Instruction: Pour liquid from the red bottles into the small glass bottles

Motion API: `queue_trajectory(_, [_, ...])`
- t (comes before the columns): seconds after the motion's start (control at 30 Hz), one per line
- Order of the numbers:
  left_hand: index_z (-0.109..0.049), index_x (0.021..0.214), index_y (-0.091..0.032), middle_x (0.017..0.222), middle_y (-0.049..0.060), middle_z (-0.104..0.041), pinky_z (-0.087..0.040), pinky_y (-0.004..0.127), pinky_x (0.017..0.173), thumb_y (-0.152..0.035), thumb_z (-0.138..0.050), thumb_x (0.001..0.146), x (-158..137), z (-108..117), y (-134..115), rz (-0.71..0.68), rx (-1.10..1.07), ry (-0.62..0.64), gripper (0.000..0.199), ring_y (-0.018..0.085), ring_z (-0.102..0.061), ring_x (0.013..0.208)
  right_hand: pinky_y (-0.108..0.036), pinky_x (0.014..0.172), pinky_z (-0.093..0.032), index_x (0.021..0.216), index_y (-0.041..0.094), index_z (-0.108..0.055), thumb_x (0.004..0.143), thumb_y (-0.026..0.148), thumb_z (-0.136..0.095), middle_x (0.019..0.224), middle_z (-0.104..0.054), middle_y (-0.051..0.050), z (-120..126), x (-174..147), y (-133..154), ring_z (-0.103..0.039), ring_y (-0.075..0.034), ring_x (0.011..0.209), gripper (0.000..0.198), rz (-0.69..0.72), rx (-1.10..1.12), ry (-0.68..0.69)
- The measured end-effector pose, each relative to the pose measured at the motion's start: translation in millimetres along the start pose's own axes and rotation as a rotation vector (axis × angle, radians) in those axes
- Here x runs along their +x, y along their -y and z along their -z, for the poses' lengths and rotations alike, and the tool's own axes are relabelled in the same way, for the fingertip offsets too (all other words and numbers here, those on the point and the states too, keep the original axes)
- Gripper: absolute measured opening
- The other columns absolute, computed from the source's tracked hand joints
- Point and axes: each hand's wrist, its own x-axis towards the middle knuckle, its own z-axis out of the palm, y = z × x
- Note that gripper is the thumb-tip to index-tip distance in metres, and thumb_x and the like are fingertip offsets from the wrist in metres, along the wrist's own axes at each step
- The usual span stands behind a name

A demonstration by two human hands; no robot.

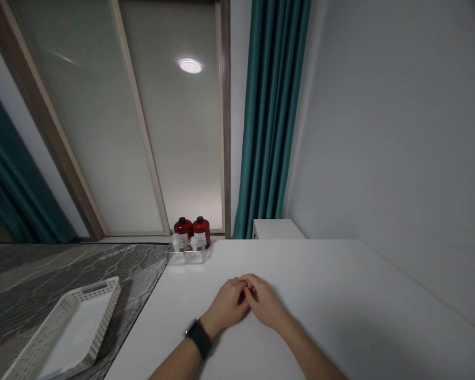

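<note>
My left hand (228, 302) and my right hand (264, 302) rest together on the white table (324, 295), with their fingertips touching. The left hand's fingers are curled, and a black watch (198, 338) is on that wrist. Bent fingers of the right hand meet the left ones, its thumb close against them. No object shows in either hand, though the undersides of the fingers are hidden. Farther off, at the table's back left corner, are two dark red bottles (201, 228) with black caps. In front of them is a clear divided tray (178, 258) holding white pump heads (194, 243).
On the grey patterned floor (138, 264) to the left lies a white perforated basket (110, 311). Behind the table are a white cabinet (279, 228), a teal curtain (275, 116) and frosted sliding doors (178, 142). A pale wall (404, 132) runs along the right.
</note>
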Motion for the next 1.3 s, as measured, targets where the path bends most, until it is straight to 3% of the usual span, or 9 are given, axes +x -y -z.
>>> queue_trajectory(0.33, [-0.066, 0.093, -0.016, 0.098, 0.01, -0.072, -0.049, 0.033, 0.087, -0.014, -0.052, 0.085, 0.2, 6.2, -4.4, 0.001, 0.034, 0.076, 0.017, 0.024, -0.065, 0.093, -0.034, 0.083, -0.052, 0.11, 0.023, -0.064, 0.085, 0.008, -0.047, 0.1, -0.071, -0.004, -1.2, -0.4, -4.0, -0.066, -0.021, 0.089, 0.034, -0.003, 0.002, 0.037])
queue_trajectory(0.57, [-0.07, 0.089, -0.019, 0.09, 0.004, -0.074, -0.049, 0.026, 0.079, -0.015, -0.056, 0.083, 6.0, 41.3, -0.7, -0.099, 0.039, 0.262, 0.015, 0.019, -0.066, 0.083, -0.033, 0.083, -0.051, 0.117, 0.023, -0.063, 0.087, 0.01, -0.047, 0.101, -0.07, -0.005, -1.1, -0.4, 1.5, -0.065, -0.021, 0.089, 0.036, -0.016, 0.024, 0.081])
queue_trajectory(0.67, [-0.072, 0.088, -0.02, 0.084, 0.002, -0.073, -0.048, 0.024, 0.07, -0.02, -0.059, 0.084, 3.6, 55.7, 11.6, -0.067, 0.022, 0.264, 0.013, 0.017, -0.065, 0.075, -0.032, 0.077, -0.051, 0.125, 0.022, -0.06, 0.089, 0.012, -0.047, 0.093, -0.069, -0.004, -2.0, -2.0, 4.5, -0.063, -0.02, 0.08, 0.04, -0.01, 0.006, 0.118])
queue_trajectory(0.77, [-0.072, 0.094, -0.019, 0.082, 0.002, -0.073, -0.048, 0.024, 0.065, -0.023, -0.055, 0.087, -3.2, 67.0, 32.2, 0.013, 0.014, 0.121, 0.018, 0.017, -0.064, 0.07, -0.03, 0.072, -0.049, 0.124, 0.021, -0.061, 0.089, 0.012, -0.047, 0.088, -0.067, -0.003, -6.2, -3.5, 6.2, -0.062, -0.019, 0.076, 0.039, -0.007, -0.018, 0.141])
queue_trajectory(0.87, [-0.071, 0.092, -0.018, 0.086, 0.005, -0.074, -0.049, 0.027, 0.066, -0.027, -0.05, 0.09, -12.5, 79.4, 58.8, 0.133, 0.016, -0.187, 0.023, 0.018, -0.065, 0.073, -0.029, 0.071, -0.048, 0.119, 0.021, -0.063, 0.089, 0.01, -0.046, 0.086, -0.066, -0.003, -15.5, -3.6, 11.0, -0.062, -0.018, 0.075, 0.036, -0.02, -0.01, 0.17])
queue_trajectory(1.03, [-0.065, 0.093, -0.016, 0.079, 0.005, -0.068, -0.046, 0.031, 0.065, -0.03, -0.042, 0.091, -25.3, 101.2, 94.6, 0.31, 0.085, -0.56, 0.027, 0.02, -0.06, 0.068, -0.036, 0.086, -0.047, 0.112, 0.022, -0.065, 0.089, 0.009, -0.048, 0.092, -0.068, -0.004, -36.7, 6.7, 26.5, -0.063, -0.02, 0.086, 0.031, 0.104, -0.067, 0.253])
queue_trajectory(1.17, [-0.062, 0.103, -0.017, 0.07, 0.0, -0.06, -0.044, 0.029, 0.063, -0.03, -0.042, 0.091, -27.6, 103.2, 102.0, 0.383, 0.135, -0.684, 0.026, 0.019, -0.057, 0.064, -0.037, 0.088, -0.046, 0.114, 0.023, -0.064, 0.088, 0.007, -0.05, 0.091, -0.067, -0.003, -54.8, 38.7, 26.6, -0.062, -0.02, 0.085, 0.033, 0.241, -0.106, 0.299])
queue_trajectory(1.3, [-0.057, 0.12, -0.017, 0.077, 0.0, -0.059, -0.045, 0.03, 0.066, -0.024, -0.047, 0.088, -27.5, 95.3, 103.5, 0.415, 0.189, -0.696, 0.034, 0.019, -0.059, 0.07, -0.035, 0.081, -0.05, 0.116, 0.023, -0.063, 0.086, 0.01, -0.053, 0.088, -0.067, -0.002, -76.9, 89.6, 9.3, -0.064, -0.02, 0.081, 0.034, 0.241, -0.009, 0.123])
